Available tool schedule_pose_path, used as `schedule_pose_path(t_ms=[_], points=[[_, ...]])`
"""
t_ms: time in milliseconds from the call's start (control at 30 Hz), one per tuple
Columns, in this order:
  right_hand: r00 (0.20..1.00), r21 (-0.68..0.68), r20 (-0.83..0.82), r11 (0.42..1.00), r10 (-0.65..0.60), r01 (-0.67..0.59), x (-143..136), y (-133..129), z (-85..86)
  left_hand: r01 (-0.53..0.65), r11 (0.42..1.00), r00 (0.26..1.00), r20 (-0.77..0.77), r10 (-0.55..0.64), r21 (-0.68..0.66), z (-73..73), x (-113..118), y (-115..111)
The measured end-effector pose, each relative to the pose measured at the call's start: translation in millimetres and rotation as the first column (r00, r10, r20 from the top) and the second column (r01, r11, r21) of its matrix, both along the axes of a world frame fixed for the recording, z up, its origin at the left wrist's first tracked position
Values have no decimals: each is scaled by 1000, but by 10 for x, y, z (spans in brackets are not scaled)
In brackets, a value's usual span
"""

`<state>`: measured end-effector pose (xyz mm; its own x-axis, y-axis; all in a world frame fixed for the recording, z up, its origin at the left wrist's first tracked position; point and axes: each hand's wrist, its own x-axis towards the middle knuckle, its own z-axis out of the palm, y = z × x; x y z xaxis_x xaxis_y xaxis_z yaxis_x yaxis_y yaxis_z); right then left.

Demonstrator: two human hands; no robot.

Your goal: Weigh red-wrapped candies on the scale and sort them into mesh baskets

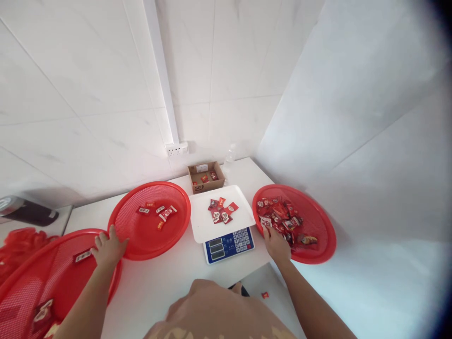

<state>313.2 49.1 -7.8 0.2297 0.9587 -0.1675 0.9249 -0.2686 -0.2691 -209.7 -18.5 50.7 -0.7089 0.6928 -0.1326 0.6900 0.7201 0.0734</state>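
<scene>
My right hand (277, 243) is at the near left rim of the right red mesh basket (323, 235), fingers closed on a small red-and-white snack packet (265, 221). Many red-wrapped packets (280, 212) lie heaped in that basket. My left hand (108, 248) has its fingers apart where two red baskets meet; it appears to rest by the rim of the middle-left basket (136, 252). Several wrapped pieces (167, 213) lie in that basket. The lower-left basket (60, 273) holds a few larger packets. Several red packets (221, 215) sit on the white pan of the digital scale (229, 245).
Behind the scale stand an open cardboard box (206, 186) with a few packets and a clear bottle (230, 155). A dark cylinder (30, 210) lies at far left, near red plastic (19, 249). One small red packet (265, 295) lies on a grey surface nearby. Walls border the table.
</scene>
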Motion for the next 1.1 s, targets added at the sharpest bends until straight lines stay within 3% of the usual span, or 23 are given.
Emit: schedule_pose_path(t_ms=[300,500,600,700,833,900,933,1000,1100], points=[[998,-98,0,993,-65,65,-50,3,87,97,993,994,-45,-101,-73,-34,-15,-1],[996,-74,-43,995,-76,73,-32,10,98,61,998,995,-74,-61,-4,-59,-96,47],[998,121,-55,992,42,-35,-90,59,130,90,994,992,-95,-84,58,-84,-22,109],[967,249,-51,941,251,-231,-318,162,176,240,958,968,-118,-224,154,-69,258,220],[889,173,-59,881,455,-440,-831,307,218,551,807,833,-83,-547,211,-54,955,394],[862,95,-70,863,503,-496,-1058,342,226,710,681,694,-21,-719,181,-96,1346,458],[855,61,-75,858,513,-509,-1143,345,228,790,587,597,-4,-802,175,-130,1527,485],[850,15,-80,853,521,-521,-1244,324,229,868,462,471,-8,-882,182,-209,1832,537],[842,-19,-83,844,533,-537,-1255,254,226,913,366,375,-19,-927,179,-311,2131,653]])
